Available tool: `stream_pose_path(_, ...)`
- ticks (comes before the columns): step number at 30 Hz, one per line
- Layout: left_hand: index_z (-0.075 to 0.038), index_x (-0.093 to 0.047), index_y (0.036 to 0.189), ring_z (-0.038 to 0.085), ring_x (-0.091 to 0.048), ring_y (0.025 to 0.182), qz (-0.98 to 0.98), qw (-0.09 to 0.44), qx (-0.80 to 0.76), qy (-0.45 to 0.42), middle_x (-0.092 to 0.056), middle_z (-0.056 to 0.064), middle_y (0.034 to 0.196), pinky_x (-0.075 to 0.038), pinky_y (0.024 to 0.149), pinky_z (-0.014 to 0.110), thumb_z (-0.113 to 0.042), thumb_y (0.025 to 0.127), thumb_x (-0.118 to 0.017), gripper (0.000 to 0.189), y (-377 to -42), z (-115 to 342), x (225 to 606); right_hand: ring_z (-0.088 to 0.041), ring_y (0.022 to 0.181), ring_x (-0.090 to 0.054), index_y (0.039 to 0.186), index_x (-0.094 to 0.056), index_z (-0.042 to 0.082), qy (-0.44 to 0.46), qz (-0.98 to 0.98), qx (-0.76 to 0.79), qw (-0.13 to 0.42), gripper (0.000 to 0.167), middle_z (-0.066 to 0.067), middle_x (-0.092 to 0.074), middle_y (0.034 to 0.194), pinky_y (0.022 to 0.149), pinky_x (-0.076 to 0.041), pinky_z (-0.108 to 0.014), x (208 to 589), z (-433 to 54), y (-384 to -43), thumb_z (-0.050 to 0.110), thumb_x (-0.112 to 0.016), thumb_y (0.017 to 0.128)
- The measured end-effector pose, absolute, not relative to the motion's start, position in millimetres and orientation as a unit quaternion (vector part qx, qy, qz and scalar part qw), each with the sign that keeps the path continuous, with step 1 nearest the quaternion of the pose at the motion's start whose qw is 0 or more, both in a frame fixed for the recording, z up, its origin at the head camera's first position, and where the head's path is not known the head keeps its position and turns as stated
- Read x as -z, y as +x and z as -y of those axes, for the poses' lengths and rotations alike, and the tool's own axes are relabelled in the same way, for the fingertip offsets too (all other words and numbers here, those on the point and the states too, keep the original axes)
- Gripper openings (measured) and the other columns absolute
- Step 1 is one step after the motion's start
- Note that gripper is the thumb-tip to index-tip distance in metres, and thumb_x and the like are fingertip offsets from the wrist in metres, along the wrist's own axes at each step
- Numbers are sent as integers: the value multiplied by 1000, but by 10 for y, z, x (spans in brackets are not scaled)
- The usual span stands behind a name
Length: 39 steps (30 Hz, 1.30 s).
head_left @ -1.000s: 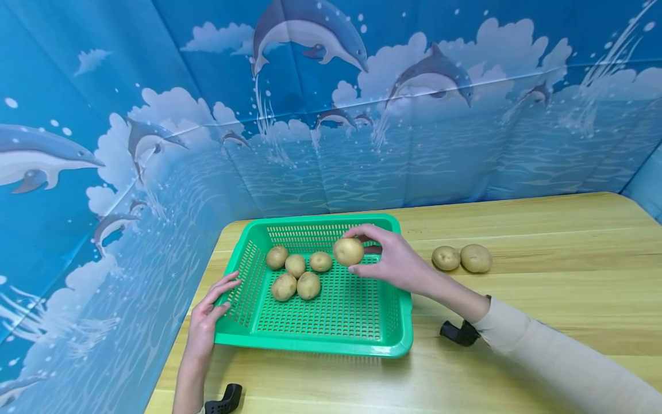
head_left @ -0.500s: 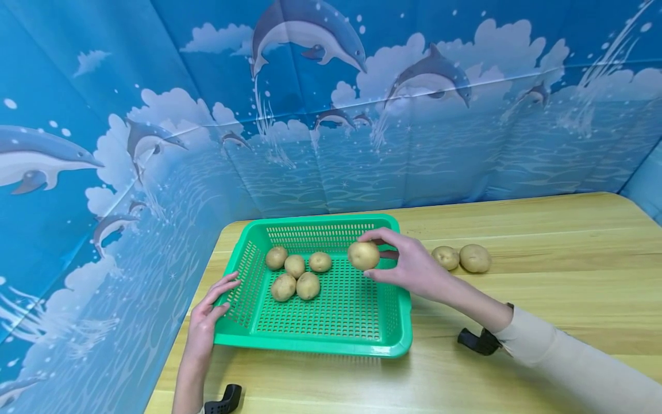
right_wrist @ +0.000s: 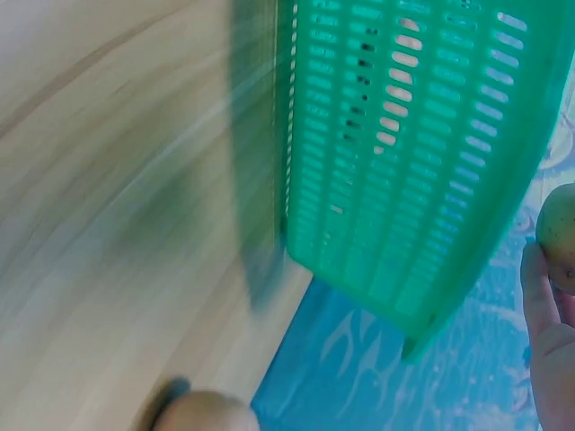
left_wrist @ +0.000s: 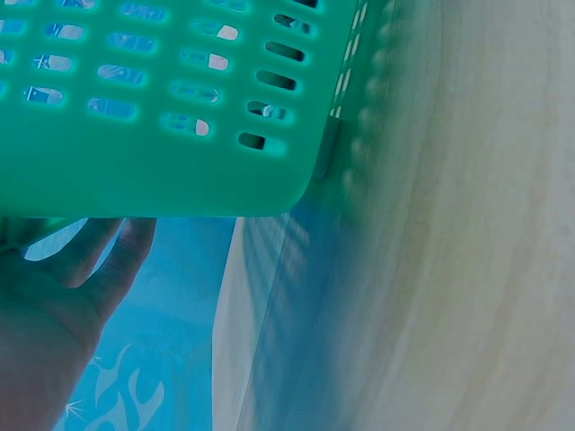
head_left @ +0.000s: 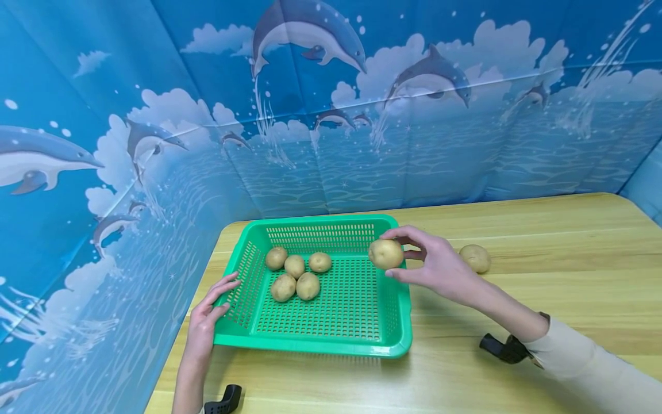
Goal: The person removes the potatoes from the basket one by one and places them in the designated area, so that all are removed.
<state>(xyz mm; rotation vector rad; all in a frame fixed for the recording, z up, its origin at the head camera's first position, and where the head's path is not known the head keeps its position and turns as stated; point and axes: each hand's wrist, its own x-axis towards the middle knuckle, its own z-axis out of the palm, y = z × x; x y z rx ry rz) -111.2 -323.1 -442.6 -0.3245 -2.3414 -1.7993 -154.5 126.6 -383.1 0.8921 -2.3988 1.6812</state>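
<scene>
While our green basket holds five potatoes, our right hand pinches another; our left hand, seemingly relaxed, touches its rim.

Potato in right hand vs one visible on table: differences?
The held potato is raised, pinched by the right hand; the table potato rests on the tabletop. In the head view, the held potato overlaps the right end of the basket; the table potato sits farther right. Both are rounded, yellow-brown.
</scene>
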Motion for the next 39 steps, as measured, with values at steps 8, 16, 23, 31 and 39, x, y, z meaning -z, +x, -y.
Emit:
stream_pose_path(8,2,-55,135,17,-24,145,786,85,604,-105,-41,9,152,-16,113,42,8,97,-39,42,-1114,3234,4438,-17,106,-63,127,-60,18,281,796,-533,55,54,2,-59,124,88,-52,-27,3805,-1473,-1497,12,-83,79)
stream_pose_path(16,1,-55,135,17,-24,145,788,87,601,-106,-41,9,152,-18,112,36,8,97,-39,42,-1113,3231,4433,-19,100,-65,125,-59,20,261,813,-516,63,52,1,-59,122,85,-54,-28,3836,-1669,-1453,11,-83,79)
stream_pose_path(23,2,-56,135,18,-24,145,787,88,601,-104,-41,9,151,-18,112,36,9,97,-39,43,-1106,3226,4432,-15,101,-66,126,-58,21,234,826,-508,69,55,3,-57,125,83,-53,-24,3874,-1844,-1422,12,-84,79)
stream_pose_path(31,1,-55,135,17,-24,145,788,87,601,-98,-41,8,152,-14,114,48,8,97,-39,42,-1107,3219,4436,-8,107,-62,126,-59,20,221,838,-487,104,57,4,-58,124,84,-51,-19,3889,-2042,-1387,6,-84,76)
stream_pose_path(39,2,-55,135,17,-24,145,790,91,599,-98,-41,9,152,-17,113,39,8,97,-39,42,-1104,3219,4439,-4,107,-59,127,-59,16,207,848,-472,126,62,1,-59,121,83,-50,-15,3952,-2261,-1401,-2,-84,73)
